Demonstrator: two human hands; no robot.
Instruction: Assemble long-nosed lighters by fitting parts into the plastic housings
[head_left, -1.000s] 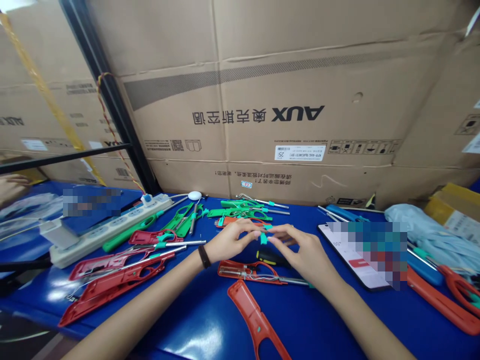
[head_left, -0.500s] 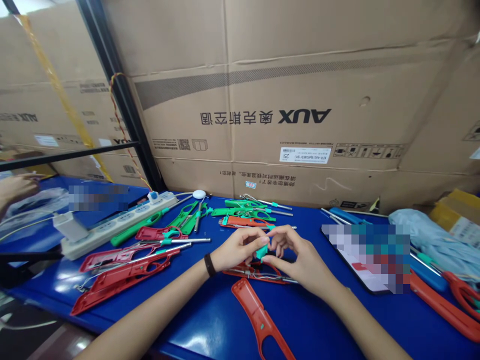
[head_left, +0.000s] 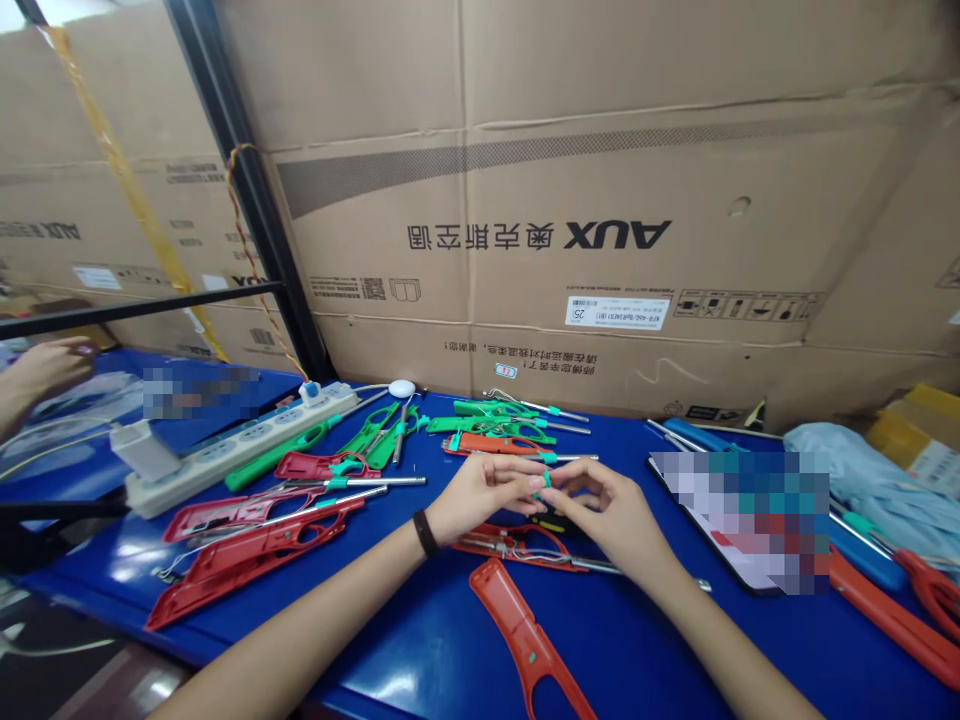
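Above the middle of the table, my left hand [head_left: 487, 495] and my right hand [head_left: 611, 505] meet, fingertips nearly touching. Both pinch a small teal plastic piece [head_left: 543, 484], mostly covered by the fingers. Just below them lies an opened red lighter half [head_left: 517, 546] with wires and a metal tube inside, partly hidden by my hands. A small yellow and dark bit [head_left: 553, 525] shows under my fingers; its kind is unclear. Closer to me rests a loose red casing half [head_left: 517, 620] with a loop handle.
Opened lighters in red [head_left: 262, 550] and green [head_left: 375, 437] lie left and behind. A white power strip [head_left: 247, 440] runs along the left. A phone-like device [head_left: 705, 520] and a red handle [head_left: 885, 615] are on the right. Another person's hand [head_left: 52, 370] is at far left.
My right hand's fingers have closed in on the teal piece, which is now more covered and a little higher. The view has shifted slightly.
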